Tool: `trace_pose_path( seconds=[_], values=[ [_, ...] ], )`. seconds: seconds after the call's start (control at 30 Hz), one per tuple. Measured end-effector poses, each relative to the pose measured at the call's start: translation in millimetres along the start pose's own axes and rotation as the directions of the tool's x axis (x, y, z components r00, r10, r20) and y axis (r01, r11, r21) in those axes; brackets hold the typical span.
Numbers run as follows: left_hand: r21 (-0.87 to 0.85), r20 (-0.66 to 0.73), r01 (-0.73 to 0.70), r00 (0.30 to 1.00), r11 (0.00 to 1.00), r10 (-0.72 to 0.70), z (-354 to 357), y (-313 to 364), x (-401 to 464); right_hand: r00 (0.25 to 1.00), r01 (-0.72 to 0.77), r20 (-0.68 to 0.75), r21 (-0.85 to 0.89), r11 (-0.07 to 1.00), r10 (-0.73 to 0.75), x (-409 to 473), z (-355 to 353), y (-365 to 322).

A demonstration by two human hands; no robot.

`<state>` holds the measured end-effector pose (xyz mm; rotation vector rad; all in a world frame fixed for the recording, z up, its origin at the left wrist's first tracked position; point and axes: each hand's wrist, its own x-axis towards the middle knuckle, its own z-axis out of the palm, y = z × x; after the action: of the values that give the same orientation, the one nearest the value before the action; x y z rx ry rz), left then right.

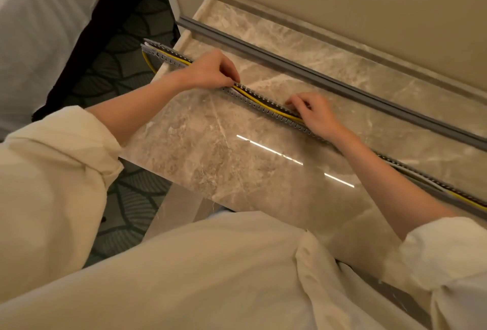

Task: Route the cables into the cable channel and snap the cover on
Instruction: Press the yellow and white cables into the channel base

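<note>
We saw the slotted cable channel (263,106) lying slantwise across the marble table (210,161), its far end jutting past the table's left edge. A yellow cable (266,106) ran inside it beside a dark one and looped out at that overhanging end. The left hand (210,71) pinched the channel's near wall with curled fingers. The right hand (315,113), fingers bent, pressed down on the cables in the channel. The grey cover (303,72) lay apart, nearer the wall-side edge. Cream sleeves (66,171) were rolled back.

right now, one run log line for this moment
step: routing cables | left hand: on slotted channel | right hand: pressing yellow cable in | cover: off, lying on marble top
</note>
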<state>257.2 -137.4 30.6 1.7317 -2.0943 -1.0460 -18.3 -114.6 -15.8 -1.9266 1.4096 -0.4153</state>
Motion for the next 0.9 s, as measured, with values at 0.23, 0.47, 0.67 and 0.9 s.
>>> trace_pose_path(
  seconds=[0.23, 0.47, 0.67, 0.9],
  values=[
    [0.230, 0.061, -0.316, 0.949, 0.921, 0.310, 59, 35, -7, 0.993, -0.073, -0.084, 0.117, 0.990, 0.083, -59, -45, 48],
    [0.258, 0.144, -0.409, 0.912, 0.875, 0.383, 106, 75, 8, 0.997, 0.057, -0.035, -0.328, 0.943, -0.073, -110, -63, 76],
    [0.219, 0.001, -0.376, 0.923, 0.900, 0.385, 119, 74, 6, 0.983, 0.123, -0.080, -0.379, 0.917, -0.165, -120, -62, 79],
    [0.245, -0.006, -0.292, 0.953, 0.924, 0.303, 110, 76, 19, 0.989, 0.083, -0.084, -0.334, 0.939, -0.118, -101, -68, 73]
  ],
)
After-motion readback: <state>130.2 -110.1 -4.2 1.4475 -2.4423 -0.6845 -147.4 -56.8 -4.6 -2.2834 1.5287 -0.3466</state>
